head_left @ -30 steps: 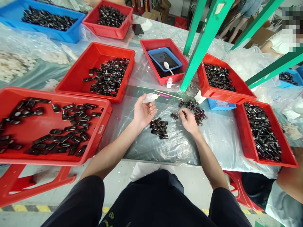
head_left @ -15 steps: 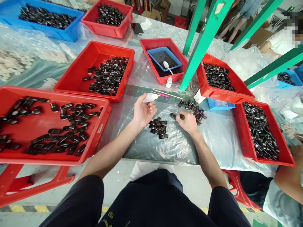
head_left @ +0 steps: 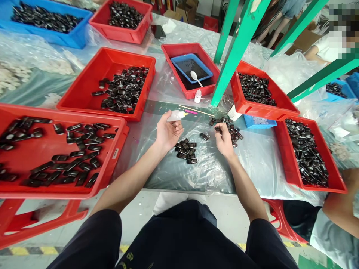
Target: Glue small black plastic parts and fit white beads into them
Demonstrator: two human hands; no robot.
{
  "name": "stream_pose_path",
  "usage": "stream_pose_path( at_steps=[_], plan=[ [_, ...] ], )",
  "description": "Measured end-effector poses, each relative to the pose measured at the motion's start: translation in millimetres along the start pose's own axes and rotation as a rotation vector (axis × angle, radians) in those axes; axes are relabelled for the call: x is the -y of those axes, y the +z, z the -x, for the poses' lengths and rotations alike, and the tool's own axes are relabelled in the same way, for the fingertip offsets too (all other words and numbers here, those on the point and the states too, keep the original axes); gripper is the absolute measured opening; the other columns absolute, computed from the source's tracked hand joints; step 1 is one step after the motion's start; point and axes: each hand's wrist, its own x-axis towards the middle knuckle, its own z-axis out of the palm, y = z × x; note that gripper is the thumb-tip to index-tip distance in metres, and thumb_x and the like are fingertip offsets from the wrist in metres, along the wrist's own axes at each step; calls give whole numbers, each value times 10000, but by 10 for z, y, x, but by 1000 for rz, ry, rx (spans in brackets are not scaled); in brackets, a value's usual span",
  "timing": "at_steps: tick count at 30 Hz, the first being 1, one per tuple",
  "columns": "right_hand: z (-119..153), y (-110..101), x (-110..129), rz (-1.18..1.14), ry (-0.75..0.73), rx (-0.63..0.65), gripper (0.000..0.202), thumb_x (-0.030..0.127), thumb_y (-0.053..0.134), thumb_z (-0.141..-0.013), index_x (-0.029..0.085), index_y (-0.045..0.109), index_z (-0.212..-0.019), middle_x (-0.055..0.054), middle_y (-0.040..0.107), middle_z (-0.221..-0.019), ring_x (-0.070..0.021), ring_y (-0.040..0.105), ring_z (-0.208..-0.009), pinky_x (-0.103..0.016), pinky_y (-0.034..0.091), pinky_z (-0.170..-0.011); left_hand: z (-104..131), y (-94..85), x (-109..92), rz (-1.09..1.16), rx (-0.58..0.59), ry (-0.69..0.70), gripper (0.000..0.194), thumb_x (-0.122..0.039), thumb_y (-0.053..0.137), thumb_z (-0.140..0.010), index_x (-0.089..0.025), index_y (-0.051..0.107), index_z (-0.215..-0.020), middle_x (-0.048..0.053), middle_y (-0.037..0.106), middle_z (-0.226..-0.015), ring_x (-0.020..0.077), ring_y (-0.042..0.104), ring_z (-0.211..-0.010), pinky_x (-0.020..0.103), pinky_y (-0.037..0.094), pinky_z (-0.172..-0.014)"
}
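My left hand (head_left: 167,134) is closed around a white squeeze bottle (head_left: 175,115), whose yellow tip points right. Between the fingertips of my right hand (head_left: 224,144) is a small glossy black part (head_left: 217,129); the fingers partly cover it. That hand is at the left edge of a loose pile of similar black parts (head_left: 238,135), hiding some of them. One single black part (head_left: 204,136) lies on the plastic sheet between my hands. Nearer to me, below my left hand, a close group of black parts (head_left: 186,149) lies on the sheet.
Red trays of black parts stand on the left (head_left: 112,160), behind it (head_left: 81,86), and on the right (head_left: 283,157). A green post (head_left: 232,56) rises behind my right hand. Beyond are a small dropper bottle (head_left: 198,96) and a white spoon (head_left: 196,77). Another person's arm (head_left: 339,198) is at right.
My right hand has moved slightly away from the single black part, toward the pile, its fingers now turned up. My left hand keeps the bottle in nearly the same place. The view has shifted slightly.
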Motion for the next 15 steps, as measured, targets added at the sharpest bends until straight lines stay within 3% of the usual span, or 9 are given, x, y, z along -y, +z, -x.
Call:
stream_pose_path(
  at_steps=[3, 8, 15],
  plan=[
    [-12, 28, -16, -113, 6, -19, 225, 435, 600, -1014, 248, 557, -1131, -19, 640, -932, -146, 513, -679, -304, 449, -657, -15, -30, 33, -44, 13, 30, 315, -426, 699, -964, -173, 601, -804, -60, 450, -572, 46, 410, -426, 173, 369, -416],
    [-12, 67, 36, -384, 26, 156, 444, 620, 706, -977, 256, 544, -1172, -31, 762, -982, -120, 577, -603, -300, 520, -634, -38, -80, 105, -150, 18, 140, 282, -401, 786, -882, -196, 605, -811, -44, 547, -626, 61, 466, -468, 185, 406, -444],
    [37, 95, 154, -433, 42, 246, 450, 645, 747, -946, 227, 626, -1061, -47, 812, -912, -121, 585, -608, -301, 563, -641, -26, -123, 167, -370, 106, 234, 367, -522, 821, -814, -183, 685, -781, -33, 541, -560, 80, 493, -454, 213, 407, -437]
  ],
)
